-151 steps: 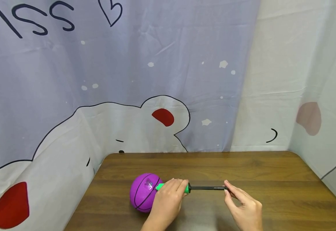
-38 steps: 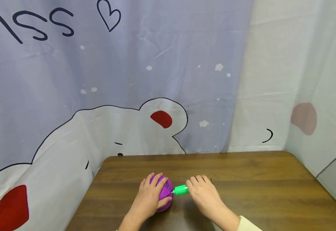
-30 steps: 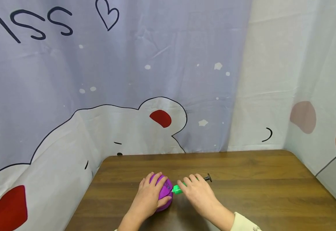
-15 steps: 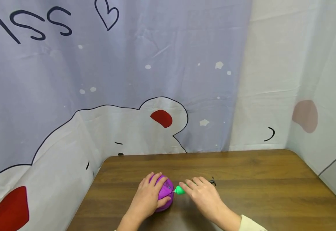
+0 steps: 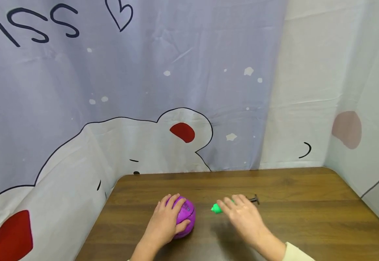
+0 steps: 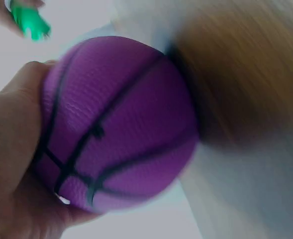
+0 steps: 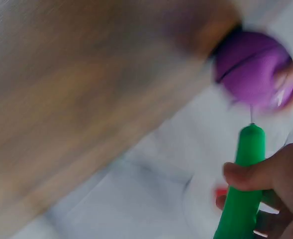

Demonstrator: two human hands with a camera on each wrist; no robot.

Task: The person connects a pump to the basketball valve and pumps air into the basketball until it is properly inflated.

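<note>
My left hand (image 5: pixel 163 223) grips a small purple basketball (image 5: pixel 187 214) from its left and top, thumb on the near side. Black seam lines cross the ball (image 6: pixel 126 119) in the left wrist view. My right hand (image 5: pixel 243 217) holds a green hand pump (image 5: pixel 217 208) around its barrel, tip towards the ball. In the head view a gap separates the pump's tip from the ball. A thin needle (image 7: pixel 252 114) sticks out of the pump and overlaps the ball's edge in the right wrist view. Behind my right hand the black T-handle (image 5: pixel 255 199) sits close to the fist.
Both hands are over a brown wood-grain table (image 5: pixel 294 195) with rounded far corners. A printed cloth curtain (image 5: pixel 144 145) hangs behind it and along both sides.
Earlier my left hand held the pump and my right hand its drawn-out handle. Then the left took the ball and the right the pump. Now the pump has moved right, away from the ball.
</note>
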